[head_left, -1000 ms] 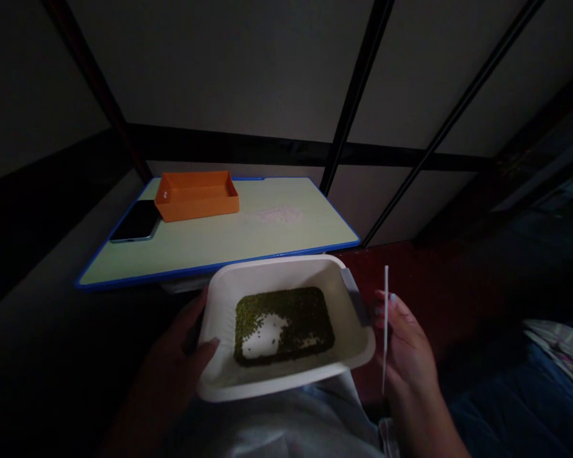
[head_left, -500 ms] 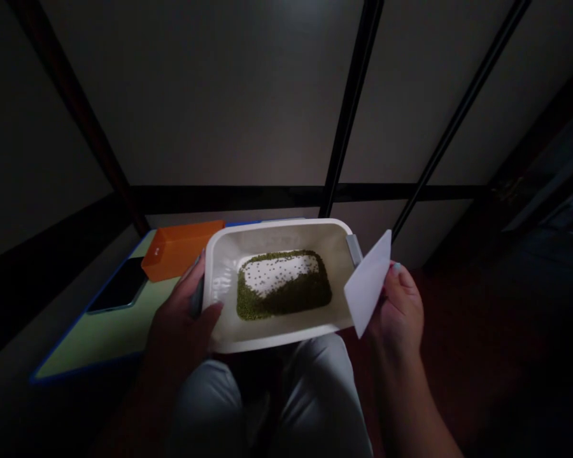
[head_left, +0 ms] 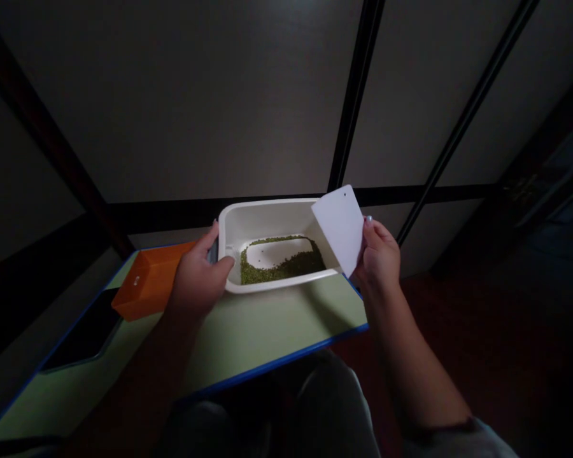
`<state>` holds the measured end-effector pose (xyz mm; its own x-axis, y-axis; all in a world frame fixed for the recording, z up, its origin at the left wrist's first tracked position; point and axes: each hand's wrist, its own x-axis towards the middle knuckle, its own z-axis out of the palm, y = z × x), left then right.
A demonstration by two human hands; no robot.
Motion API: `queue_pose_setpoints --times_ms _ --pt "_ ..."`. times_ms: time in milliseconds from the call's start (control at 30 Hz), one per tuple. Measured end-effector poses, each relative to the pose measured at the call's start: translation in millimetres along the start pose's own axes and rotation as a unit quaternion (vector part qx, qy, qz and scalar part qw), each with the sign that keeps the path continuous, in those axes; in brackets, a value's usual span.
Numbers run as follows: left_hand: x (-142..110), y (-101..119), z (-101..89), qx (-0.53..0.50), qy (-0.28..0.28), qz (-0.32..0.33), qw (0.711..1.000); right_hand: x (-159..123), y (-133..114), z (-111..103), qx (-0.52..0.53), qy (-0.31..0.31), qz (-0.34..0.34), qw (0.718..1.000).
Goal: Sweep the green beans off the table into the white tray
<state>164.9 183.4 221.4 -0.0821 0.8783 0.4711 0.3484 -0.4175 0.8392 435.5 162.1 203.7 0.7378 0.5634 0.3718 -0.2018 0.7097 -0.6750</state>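
My left hand [head_left: 201, 272] grips the left end of a white plastic basin [head_left: 270, 286], its thumb over the rim. Inside, small green beans [head_left: 291, 266] are heaped along the near side, and part of the white bottom shows bare. Between the thumb and fingers of my right hand [head_left: 380, 249] is a stiff white card [head_left: 340, 228] with a small dark spot near its top corner. This card hides the basin's right end, so I cannot tell whether my right fingers also touch it. The basin is above the table.
A light green table [head_left: 277, 324] with a blue edge lies below the basin. At its left are an orange open box [head_left: 148, 280] with a small whitish thing inside and a dark-screened phone or tablet [head_left: 83, 334]. Dark-framed panels [head_left: 229, 102] stand behind.
The basin has moved from over my lap to above the table. The white card has turned from edge-on to broad side towards me. Beans have shifted to the near side.
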Motion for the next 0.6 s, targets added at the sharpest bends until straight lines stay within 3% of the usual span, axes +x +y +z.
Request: queue_pose_setpoints --times_ms 133,300,600 --pt "45.4 -13.0 10.7 -0.051 0.021 0.051 0.997 38.7 21.1 31.2 0.012 -0.036 -0.022 0.999" --pt "82.1 -37.3 17.5 -0.086 0.023 0.100 0.991 62.9 47.2 58.8 0.037 -0.062 -0.032 0.997" --pt "104.0 -76.6 24.1 -0.066 0.000 0.084 0.994 73.8 102.7 63.4 0.049 -0.043 0.019 0.998"
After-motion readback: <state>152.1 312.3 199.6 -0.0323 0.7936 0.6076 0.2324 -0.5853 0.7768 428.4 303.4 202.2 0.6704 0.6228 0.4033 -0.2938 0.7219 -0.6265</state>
